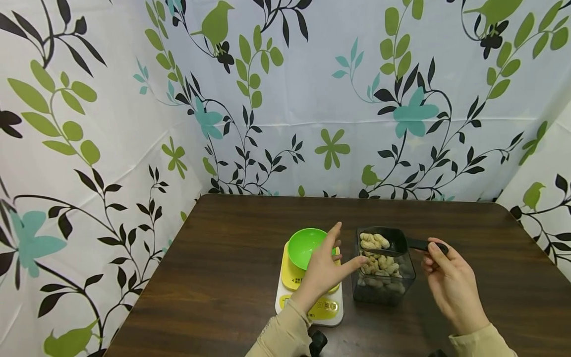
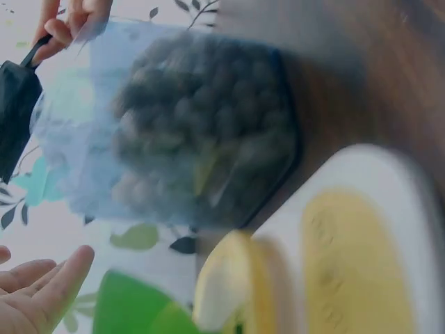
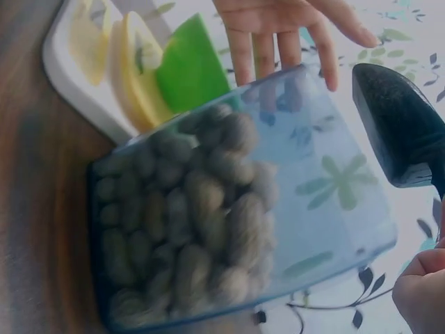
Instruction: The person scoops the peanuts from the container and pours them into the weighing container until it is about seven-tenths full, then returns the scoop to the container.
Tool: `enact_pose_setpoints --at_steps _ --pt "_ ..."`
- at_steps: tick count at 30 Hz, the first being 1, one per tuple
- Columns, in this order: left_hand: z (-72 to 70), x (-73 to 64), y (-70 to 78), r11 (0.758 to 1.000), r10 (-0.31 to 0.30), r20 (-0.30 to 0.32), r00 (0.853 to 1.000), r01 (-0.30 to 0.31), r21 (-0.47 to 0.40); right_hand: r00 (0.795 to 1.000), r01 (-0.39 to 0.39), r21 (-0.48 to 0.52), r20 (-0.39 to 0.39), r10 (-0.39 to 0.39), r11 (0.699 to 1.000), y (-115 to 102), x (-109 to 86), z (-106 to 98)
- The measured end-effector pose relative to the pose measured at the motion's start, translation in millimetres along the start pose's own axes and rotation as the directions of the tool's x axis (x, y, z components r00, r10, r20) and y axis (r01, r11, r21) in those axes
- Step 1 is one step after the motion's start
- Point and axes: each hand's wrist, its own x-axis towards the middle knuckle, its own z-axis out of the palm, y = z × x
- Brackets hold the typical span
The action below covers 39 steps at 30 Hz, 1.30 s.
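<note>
My right hand [image 1: 455, 285] pinches the handle of a black scoop [image 1: 396, 239] between thumb and fingers. The scoop hangs over a clear dark-tinted container [image 1: 379, 295] of unshelled peanuts [image 3: 201, 195]. Some peanuts show at the scoop's left part in the head view; whether they lie in it is hard to tell. Left of the container, a green bowl [image 1: 300, 248] stands on a yellow and white kitchen scale [image 1: 285, 291]. My left hand [image 1: 322, 272] hovers between bowl and container, fingers spread and holding nothing, partly covering the scale.
The brown wooden table [image 1: 223, 277] carries all these things. A white curtain [image 1: 285, 114] with leaf and bird prints hangs behind it and along its sides. A small black object [image 1: 317, 342] shows by the left sleeve.
</note>
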Motion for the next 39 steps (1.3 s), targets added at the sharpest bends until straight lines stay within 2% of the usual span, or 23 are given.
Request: enact_pose_setpoints --at_steps 6,10,13,18,26,32,39 --pt "-24.8 4.7 0.2 0.998 0.044 -0.093 0.995 -0.040 0.049 1.000 -0.020 -0.022 0.023 0.020 1.000 -3 11.4 18" --pt "-37.8 5.6 -4.8 0.996 0.060 -0.172 0.983 -0.046 0.081 0.998 -0.060 -0.062 0.014 0.061 0.996 0 17.4 30" --pt "-43.1 5.3 -11.4 0.993 0.068 -0.235 0.970 -0.043 0.110 0.995 -0.096 -0.107 -0.002 0.097 0.990 5 21.3 38" --pt "-44.6 1.4 -25.8 0.994 0.029 -0.296 0.955 0.004 0.112 0.984 -0.179 -0.186 -0.051 0.173 0.966 14 26.5 46" --pt "-41.8 -4.0 -47.1 0.994 -0.028 -0.307 0.951 0.058 0.089 0.971 -0.233 -0.245 -0.114 0.211 0.941 22 34.6 54" --pt "-37.5 -5.2 -59.1 0.990 -0.053 -0.315 0.948 0.091 0.108 0.959 -0.277 -0.329 -0.147 0.241 0.903 23 39.5 57" --pt "-33.3 -10.4 -70.5 0.988 -0.081 -0.282 0.956 0.113 0.101 0.947 -0.316 -0.372 -0.177 0.268 0.873 25 41.2 57"
